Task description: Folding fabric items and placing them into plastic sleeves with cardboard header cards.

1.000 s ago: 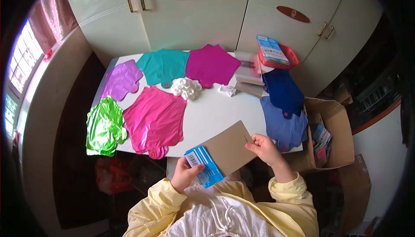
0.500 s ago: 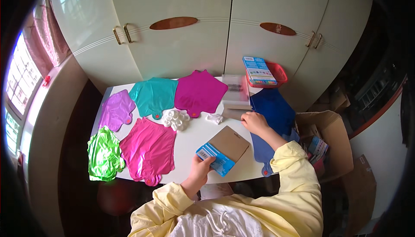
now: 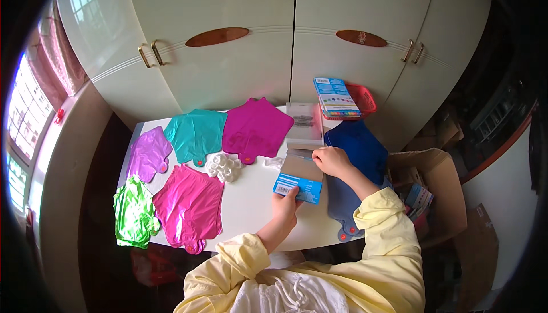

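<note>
My left hand [image 3: 285, 203] grips the near edge of a cardboard package [image 3: 302, 184], its thumb on top. The near part of the package is printed blue and white; the far part is bare brown card. At its far right corner my right hand [image 3: 332, 161] is closed in a pinch. A thin strip shows by its fingertips, but what they hold is too small to make out. Under the right forearm lies a dark blue flat, shiny piece [image 3: 359, 144], with a lighter blue one [image 3: 342, 204] nearer me. A clear plastic box [image 3: 304, 124] stands just beyond the package.
Flat shiny pieces in magenta [image 3: 257, 127], teal [image 3: 197, 133], purple [image 3: 147, 152], green [image 3: 134, 210] and pink [image 3: 190, 202] cover the table's left. White coils [image 3: 224, 168] lie centrally. A red basket [image 3: 362, 99] with a blue box [image 3: 335, 97] stands behind; a carton [image 3: 442, 196] is at right.
My left hand has carried the package away from me and to the right, turning it. It now meets my right hand, which stays closed in nearly the same place.
</note>
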`<move>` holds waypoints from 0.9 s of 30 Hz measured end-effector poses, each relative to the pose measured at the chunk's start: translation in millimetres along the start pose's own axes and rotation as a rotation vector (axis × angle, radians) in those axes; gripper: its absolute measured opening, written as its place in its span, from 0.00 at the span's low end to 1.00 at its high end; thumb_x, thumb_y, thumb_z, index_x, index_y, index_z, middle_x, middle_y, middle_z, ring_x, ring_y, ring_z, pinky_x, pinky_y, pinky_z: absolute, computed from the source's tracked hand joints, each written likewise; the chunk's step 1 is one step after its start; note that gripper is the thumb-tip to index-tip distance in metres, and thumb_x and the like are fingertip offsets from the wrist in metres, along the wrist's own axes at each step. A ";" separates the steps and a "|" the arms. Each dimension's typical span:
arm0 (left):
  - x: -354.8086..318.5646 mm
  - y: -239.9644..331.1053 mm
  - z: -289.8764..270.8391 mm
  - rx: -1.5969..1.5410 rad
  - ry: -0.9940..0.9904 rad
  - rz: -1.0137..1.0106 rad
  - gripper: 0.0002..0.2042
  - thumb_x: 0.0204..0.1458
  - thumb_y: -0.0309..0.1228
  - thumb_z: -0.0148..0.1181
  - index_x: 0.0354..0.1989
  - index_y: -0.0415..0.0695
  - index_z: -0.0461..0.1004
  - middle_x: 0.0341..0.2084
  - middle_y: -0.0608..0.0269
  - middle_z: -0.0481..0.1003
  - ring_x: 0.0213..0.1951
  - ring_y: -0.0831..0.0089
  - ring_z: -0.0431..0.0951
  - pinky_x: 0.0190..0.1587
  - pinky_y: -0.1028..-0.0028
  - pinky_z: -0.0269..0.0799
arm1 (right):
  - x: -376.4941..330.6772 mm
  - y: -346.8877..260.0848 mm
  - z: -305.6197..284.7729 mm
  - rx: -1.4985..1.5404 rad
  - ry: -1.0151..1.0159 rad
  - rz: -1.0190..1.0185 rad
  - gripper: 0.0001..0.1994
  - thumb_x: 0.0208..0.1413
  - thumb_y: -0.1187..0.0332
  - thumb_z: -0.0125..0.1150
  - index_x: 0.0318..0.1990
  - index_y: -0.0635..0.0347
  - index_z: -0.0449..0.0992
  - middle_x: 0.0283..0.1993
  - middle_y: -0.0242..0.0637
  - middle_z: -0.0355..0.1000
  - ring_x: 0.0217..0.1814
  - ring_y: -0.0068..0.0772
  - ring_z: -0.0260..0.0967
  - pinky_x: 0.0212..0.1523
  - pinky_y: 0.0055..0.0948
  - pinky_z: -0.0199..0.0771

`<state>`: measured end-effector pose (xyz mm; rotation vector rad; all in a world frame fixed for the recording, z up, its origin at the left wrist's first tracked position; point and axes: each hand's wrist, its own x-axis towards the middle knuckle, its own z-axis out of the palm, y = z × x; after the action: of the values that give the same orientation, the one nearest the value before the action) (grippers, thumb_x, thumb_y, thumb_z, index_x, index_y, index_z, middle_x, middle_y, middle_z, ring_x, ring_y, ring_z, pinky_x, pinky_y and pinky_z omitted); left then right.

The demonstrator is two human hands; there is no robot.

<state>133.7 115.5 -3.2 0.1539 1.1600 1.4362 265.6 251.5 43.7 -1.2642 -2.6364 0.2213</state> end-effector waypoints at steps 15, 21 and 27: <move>82.5 -7.7 42.7 0.091 0.048 0.060 0.06 0.51 0.25 0.57 0.35 0.45 0.68 0.29 0.65 0.72 0.26 0.75 0.73 0.20 0.77 0.68 | 7.4 5.7 0.6 0.079 -0.057 0.075 0.07 0.49 0.65 0.54 0.31 0.54 0.78 0.34 0.38 0.75 0.37 0.42 0.73 0.37 0.40 0.73; 71.6 5.4 31.9 0.036 -0.105 -0.096 0.05 0.52 0.26 0.54 0.36 0.41 0.67 0.31 0.62 0.72 0.29 0.73 0.73 0.31 0.73 0.74 | 4.6 7.5 5.7 0.022 -0.036 0.048 0.07 0.49 0.66 0.54 0.31 0.54 0.77 0.33 0.36 0.75 0.36 0.41 0.73 0.36 0.39 0.73; 27.7 36.0 9.0 0.337 -0.360 -0.237 0.12 0.53 0.27 0.51 0.45 0.39 0.67 0.38 0.56 0.73 0.37 0.68 0.76 0.38 0.71 0.76 | -1.1 7.6 16.0 -0.015 0.054 -0.024 0.05 0.48 0.66 0.55 0.29 0.54 0.75 0.30 0.34 0.74 0.34 0.40 0.73 0.34 0.39 0.73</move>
<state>108.0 150.9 12.0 0.4749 1.0704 0.9494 268.0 254.6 26.4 -1.2253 -2.6104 0.1611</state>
